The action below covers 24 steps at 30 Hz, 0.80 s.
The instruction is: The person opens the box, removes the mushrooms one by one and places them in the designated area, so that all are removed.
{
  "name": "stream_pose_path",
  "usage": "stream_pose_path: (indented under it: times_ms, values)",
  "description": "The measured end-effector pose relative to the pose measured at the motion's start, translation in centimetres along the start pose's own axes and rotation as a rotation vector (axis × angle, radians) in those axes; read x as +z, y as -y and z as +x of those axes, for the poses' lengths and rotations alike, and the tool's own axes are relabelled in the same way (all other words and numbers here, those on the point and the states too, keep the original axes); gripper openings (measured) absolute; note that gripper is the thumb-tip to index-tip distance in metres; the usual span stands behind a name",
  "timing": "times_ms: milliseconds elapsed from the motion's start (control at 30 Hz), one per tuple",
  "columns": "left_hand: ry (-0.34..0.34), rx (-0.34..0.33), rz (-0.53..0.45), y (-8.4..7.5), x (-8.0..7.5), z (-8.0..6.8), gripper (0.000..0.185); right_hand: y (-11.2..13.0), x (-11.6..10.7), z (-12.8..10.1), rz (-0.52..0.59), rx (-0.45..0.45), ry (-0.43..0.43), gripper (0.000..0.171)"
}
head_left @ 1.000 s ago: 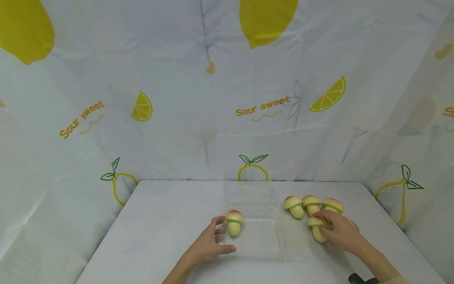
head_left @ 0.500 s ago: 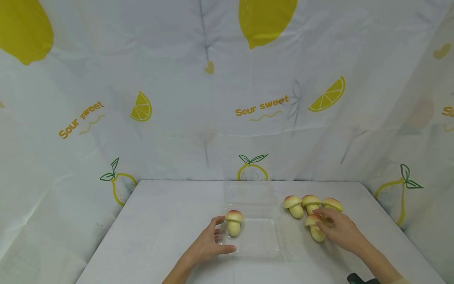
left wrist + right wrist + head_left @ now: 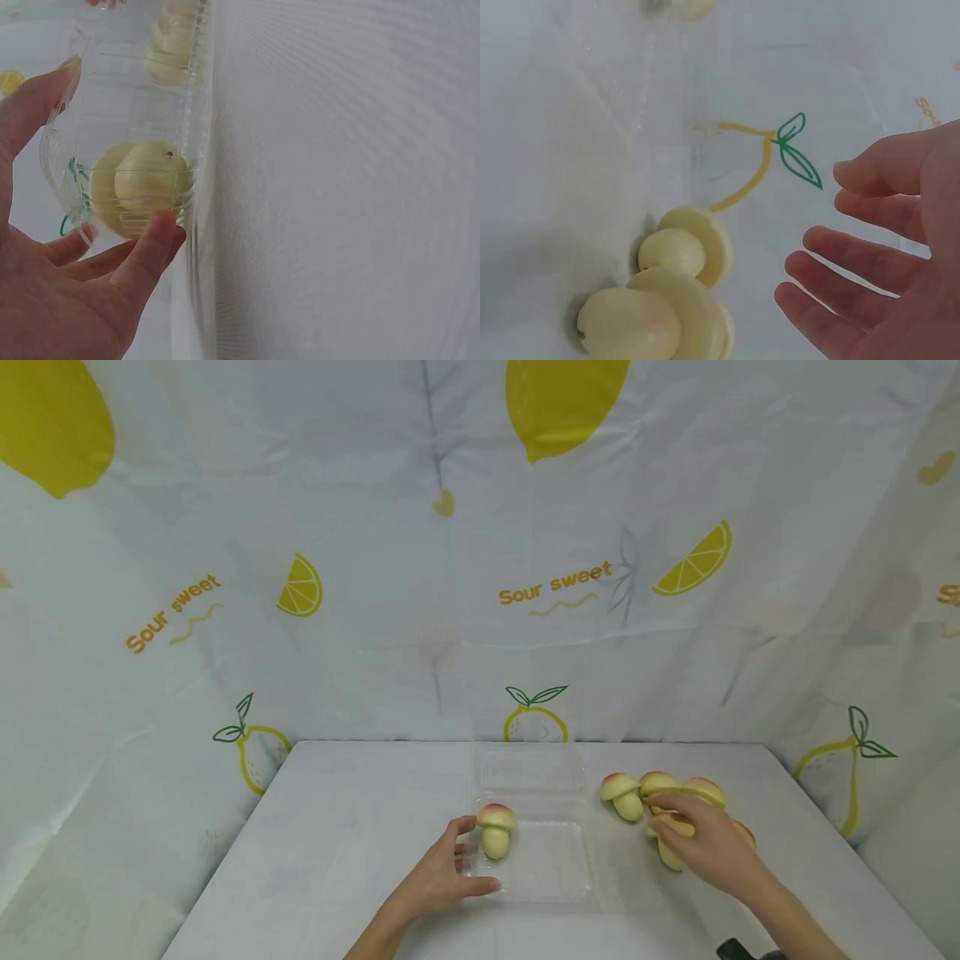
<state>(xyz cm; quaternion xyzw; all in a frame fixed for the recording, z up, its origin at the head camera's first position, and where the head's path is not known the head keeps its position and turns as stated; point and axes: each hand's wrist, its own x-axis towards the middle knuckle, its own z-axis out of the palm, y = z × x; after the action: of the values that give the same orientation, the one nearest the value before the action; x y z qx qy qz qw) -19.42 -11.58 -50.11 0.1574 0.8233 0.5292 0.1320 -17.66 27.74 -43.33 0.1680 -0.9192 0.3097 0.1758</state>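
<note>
My left hand [image 3: 442, 872] grips the left side of a clear plastic box [image 3: 547, 868], thumb at its front corner and fingers along the side wall. Inside, at the box's left end, lies a cream mushroom-shaped piece [image 3: 496, 835] with a reddish cap; the left wrist view shows its rounded stem [image 3: 154, 176] through the plastic. Over on the right, my right hand [image 3: 716, 843] hovers above a similar mushroom-shaped piece [image 3: 670, 857] and partly covers it in the head view. Nothing sits between its loosely extended fingers [image 3: 862, 255] in the right wrist view.
Several more mushroom-shaped pieces [image 3: 621, 797] cluster around the right hand, close together on the white table [image 3: 352, 827]. The box's raised lid [image 3: 532, 768] stands behind its base. A lemon-printed cloth [image 3: 390, 610] hangs at the back.
My right hand has come off the front mushroom-shaped piece, which shifted slightly to the left, and has risen a little. The left hand and box stay put.
</note>
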Motion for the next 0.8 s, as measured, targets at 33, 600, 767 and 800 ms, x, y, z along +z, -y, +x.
stream_pose_path:
  times_ms: [33,600,767,800]
  values:
    - [0.0,-0.001,0.001,0.0,0.0,0.0,0.094,0.2,0.1,0.0,0.015,-0.005,-0.011,0.029]
    - [0.005,-0.006,0.008,-0.1,0.0,0.1,0.093,3.8,2.2,0.9,0.163,0.053,-0.027,0.027]
    - [0.004,0.0,0.008,-0.1,0.1,0.1,0.092,4.7,3.1,1.4,0.219,0.071,-0.016,0.03]
    - [0.003,0.002,0.006,-0.2,0.1,0.1,0.092,4.8,3.3,1.4,0.223,0.075,-0.013,0.031]
